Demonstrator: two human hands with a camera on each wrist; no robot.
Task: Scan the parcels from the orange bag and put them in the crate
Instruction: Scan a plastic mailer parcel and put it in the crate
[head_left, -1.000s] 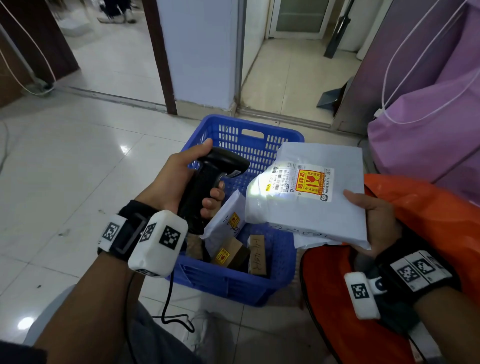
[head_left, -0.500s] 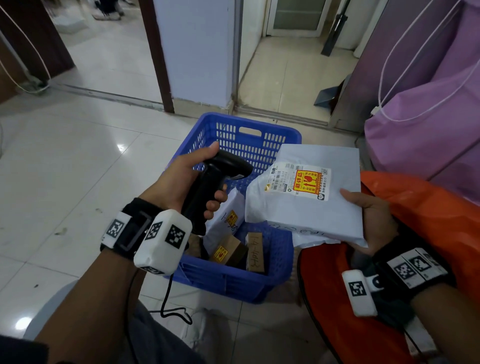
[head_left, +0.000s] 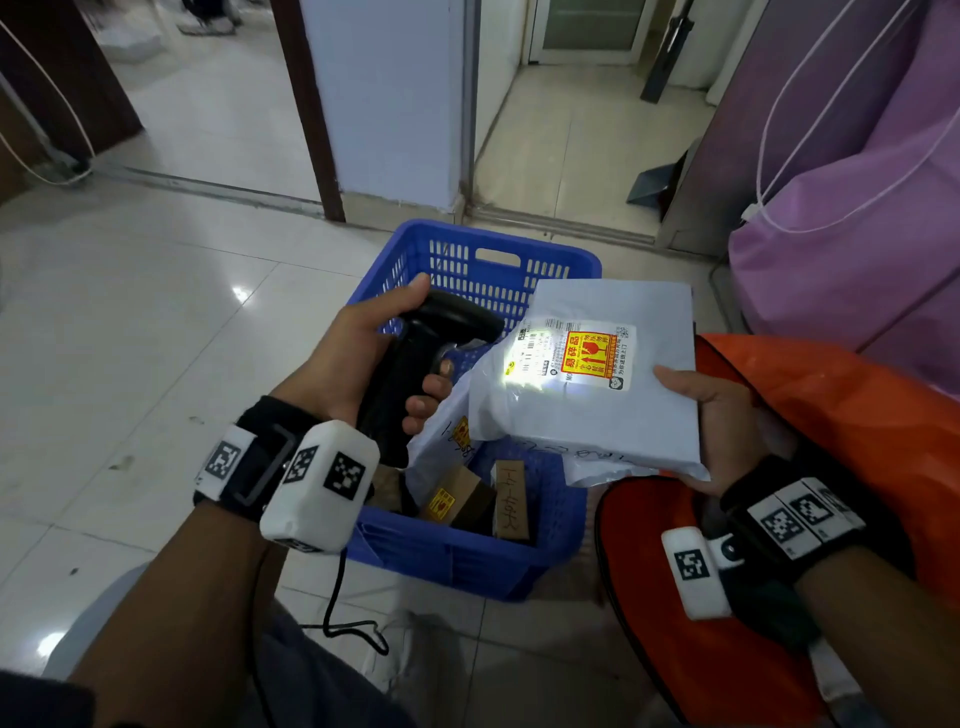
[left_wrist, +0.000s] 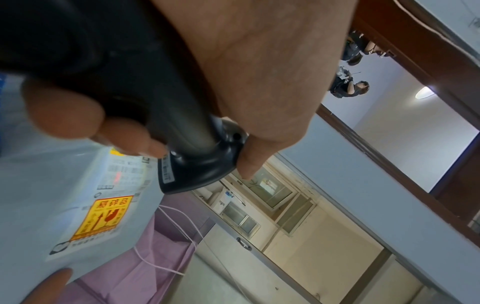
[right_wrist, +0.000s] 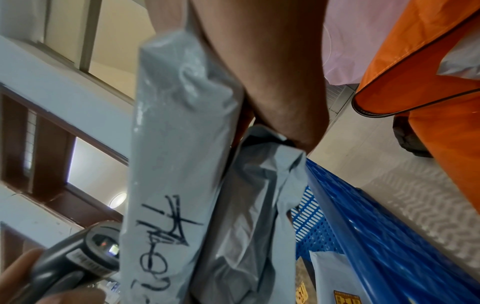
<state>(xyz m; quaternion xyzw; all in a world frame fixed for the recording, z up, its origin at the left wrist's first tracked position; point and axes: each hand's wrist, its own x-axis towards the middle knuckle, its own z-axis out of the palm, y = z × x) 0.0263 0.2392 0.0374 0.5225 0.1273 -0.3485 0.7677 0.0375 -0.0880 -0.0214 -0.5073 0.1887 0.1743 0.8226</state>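
My left hand (head_left: 374, 358) grips a black barcode scanner (head_left: 415, 364) by its handle, its head aimed right at a grey mailer parcel (head_left: 597, 405). White scanner light falls on the parcel's label (head_left: 571, 356), which carries a yellow and red sticker. My right hand (head_left: 711, 421) holds the parcel by its right edge, thumb on top, above the blue crate (head_left: 493, 254). The crate holds a white mailer (head_left: 441, 441) and small brown boxes (head_left: 511, 499). The orange bag (head_left: 841, 405) lies at my right. In the left wrist view the scanner (left_wrist: 182, 131) points at the label (left_wrist: 103, 216).
A purple bag (head_left: 857, 223) with a white drawstring stands behind the orange bag. The scanner cable (head_left: 337, 613) hangs down over my lap. Pale floor tiles (head_left: 130, 338) spread to the left. A blue-grey pillar (head_left: 384, 104) and a doorway rise behind the crate.
The scanner light was on the label one second ago, off half a second ago, and is on again now. Both hands and the parcel have barely moved.
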